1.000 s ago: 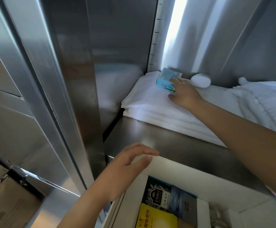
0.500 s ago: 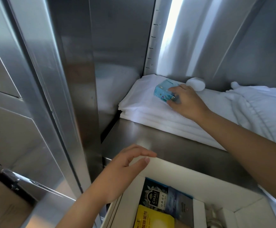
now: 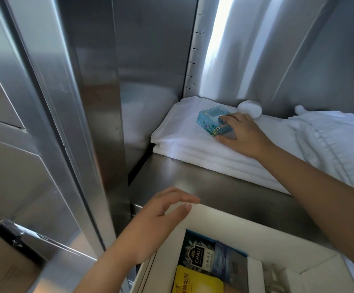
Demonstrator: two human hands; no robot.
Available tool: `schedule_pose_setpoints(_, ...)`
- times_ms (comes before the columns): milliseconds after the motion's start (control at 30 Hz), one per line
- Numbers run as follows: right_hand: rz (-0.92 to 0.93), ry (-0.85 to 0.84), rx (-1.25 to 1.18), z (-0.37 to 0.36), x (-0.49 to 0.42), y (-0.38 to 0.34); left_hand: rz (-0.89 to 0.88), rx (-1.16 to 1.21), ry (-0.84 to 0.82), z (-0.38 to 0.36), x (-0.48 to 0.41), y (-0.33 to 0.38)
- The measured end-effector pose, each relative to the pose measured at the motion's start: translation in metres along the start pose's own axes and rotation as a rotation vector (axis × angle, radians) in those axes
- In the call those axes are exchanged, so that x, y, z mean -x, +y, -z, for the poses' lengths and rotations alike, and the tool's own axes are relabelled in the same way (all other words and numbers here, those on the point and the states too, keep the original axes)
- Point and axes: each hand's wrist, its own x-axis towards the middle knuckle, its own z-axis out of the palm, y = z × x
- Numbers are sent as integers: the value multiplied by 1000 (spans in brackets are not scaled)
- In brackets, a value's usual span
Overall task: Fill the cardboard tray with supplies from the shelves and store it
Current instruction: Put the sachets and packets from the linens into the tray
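Now, open room: above the stack of folded white towels (image 3: 182, 142) the shiny steel back wall (image 3: 298, 60) rises bare to the top of view, and nothing hangs over my right hand (image 3: 243, 137).
Left edge: the towel stack ends just short of the dull steel side wall (image 3: 144, 60), leaving a dark gap at its near-left corner. A slotted steel upright (image 3: 193, 60) runs up the back corner.
Front edge: a bare strip of the brushed stainless-steel shelf (image 3: 214, 187) lies between the towels' front fold and the far rim of the white cardboard tray (image 3: 231, 220), which sits lower and nearer to me.
Right side: a rumpled white fluffy bundle (image 3: 330, 144) fills the shelf to the right of my forearm. A small round white pad (image 3: 250, 109) sits against the back wall, just beyond my knuckles.
Right grip: fingers over the top and thumb at the near edge of the small pale-blue printed carton (image 3: 211, 121), pinching it.
Carton: over the back-left part of the towels, tilted, its far end sticking out past my fingertips. I cannot tell whether it is lifted clear.
Left hand (image 3: 159, 225): loosely curved, holding nothing, over the tray's far-left corner, with the thumb tip at the rim. Whether it touches is unclear.
Tray contents: a dark flat tea packet (image 3: 197, 253), with a yellow flat packet (image 3: 195, 281) overlapping its near end.
Far left: a tall steel door frame (image 3: 66, 123) stands close by my left forearm.
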Motion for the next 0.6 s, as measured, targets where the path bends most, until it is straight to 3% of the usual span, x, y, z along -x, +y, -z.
schedule_pose_setpoints(200, 85, 129, 144, 8, 12, -9, -4, -4, 3, 0, 0, -2)
schedule_pose_setpoints(333, 82, 128, 23, 10, 8, -7, -10, -1, 5, 0, 0, -1)
schedule_pose_setpoints(600, -29, -190, -224, 3, -14, 9, 9, 1, 3, -1, 1, 2)
